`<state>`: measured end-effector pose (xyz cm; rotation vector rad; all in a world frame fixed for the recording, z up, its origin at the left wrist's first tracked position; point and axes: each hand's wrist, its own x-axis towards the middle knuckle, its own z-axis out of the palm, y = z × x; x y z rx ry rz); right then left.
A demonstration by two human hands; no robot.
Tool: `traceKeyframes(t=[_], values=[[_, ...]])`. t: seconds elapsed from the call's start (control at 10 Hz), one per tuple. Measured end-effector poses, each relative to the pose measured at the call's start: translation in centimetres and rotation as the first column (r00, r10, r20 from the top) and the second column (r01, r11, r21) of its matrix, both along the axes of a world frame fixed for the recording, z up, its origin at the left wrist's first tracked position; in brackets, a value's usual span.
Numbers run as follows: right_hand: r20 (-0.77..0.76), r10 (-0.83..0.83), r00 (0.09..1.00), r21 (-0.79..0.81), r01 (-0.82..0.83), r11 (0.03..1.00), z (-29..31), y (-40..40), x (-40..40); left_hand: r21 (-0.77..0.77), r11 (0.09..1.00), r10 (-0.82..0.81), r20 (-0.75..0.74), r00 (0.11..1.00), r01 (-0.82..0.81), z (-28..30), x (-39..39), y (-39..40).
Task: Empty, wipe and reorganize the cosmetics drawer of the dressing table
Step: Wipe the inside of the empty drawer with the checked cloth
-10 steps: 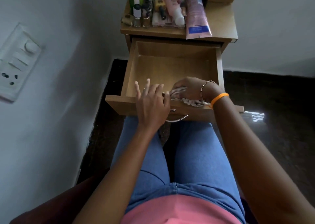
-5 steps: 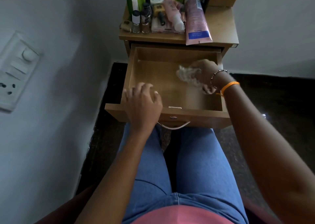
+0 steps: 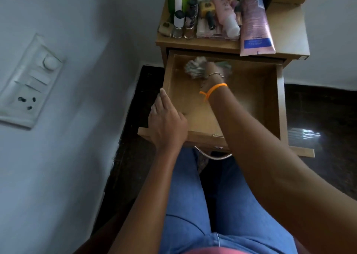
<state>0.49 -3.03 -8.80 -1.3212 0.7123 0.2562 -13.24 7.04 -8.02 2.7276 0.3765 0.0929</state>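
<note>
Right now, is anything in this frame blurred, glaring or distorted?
Head view: the cloth and right hand smear with motion blur at the drawer's back; window glare marks the dark floor; wide-angle lens bends the wall switchboard; room light is dim.

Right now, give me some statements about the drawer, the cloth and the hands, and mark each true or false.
1. The drawer is pulled open. True.
2. The right hand holds the cloth at the drawer's back. True.
3. The left hand holds a bottle. False: it rests on the drawer's left front corner.
4. The cosmetics lie inside the drawer. False: they stand on the tabletop.
5. The pink tube stands upright. False: it lies flat.
</note>
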Motion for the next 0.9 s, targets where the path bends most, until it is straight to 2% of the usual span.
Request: traceKeyframes(t=[0.1, 0.2, 0.3, 0.4, 0.5, 0.6, 0.7, 0.8, 0.9], values=[[-0.019, 0.369, 0.929, -0.446, -0.339, 0.829, -2.0, 3.1, 0.9, 0.034, 0.999, -0.018, -0.009, 1.0, 0.018, -0.2, 0.0, 0.0], [-0.038, 0.717, 0.696, -0.689, -0.538, 0.486, -0.2, 3.1, -1.2, 0.043, 0.999, -0.024, -0.002, 1.0, 0.024, -0.3, 0.1, 0.0], [-0.227, 0.944, 0.241, -0.616, -0.786, 0.053, 0.6, 0.9, -3.7, 0.04, 0.999, -0.029, 0.007, 1.0, 0.029, -0.1, 0.0, -0.2], [-0.244, 0.967, 0.075, -0.5, -0.864, -0.059, 0.0, 0.4, -5.6, 0.026, 1.0, -0.01, 0.026, 1.0, 0.009, -0.1, -0.1, -0.3], [-0.128, 0.957, 0.259, -0.506, -0.847, 0.162, -0.7, 0.9, -5.7, 0.016, 1.0, 0.009, 0.057, 0.998, -0.01, 0.0, -0.1, -0.3], [0.047, 0.793, 0.607, -0.471, -0.687, 0.553, -1.5, 1.9, -3.9, 0.008, 1.0, 0.008, 0.111, 0.994, -0.009, 0.1, -0.1, -0.2], [0.284, 0.253, 0.925, 0.045, -0.276, 0.96, -0.5, 1.1, -0.8, 0.007, 1.0, -0.012, 0.134, 0.991, 0.011, 0.1, -0.2, -0.2], [0.362, 0.314, 0.878, -0.304, -0.207, 0.93, 1.0, -0.2, 1.1, -0.005, 1.0, -0.02, 0.156, 0.988, 0.021, 0.1, -0.2, -0.1], [-0.017, 0.846, 0.533, -0.932, -0.314, 0.179, -0.6, -0.5, -0.1, -0.047, 0.999, -0.018, 0.12, 0.993, 0.023, 0.3, 0.2, -1.1]])
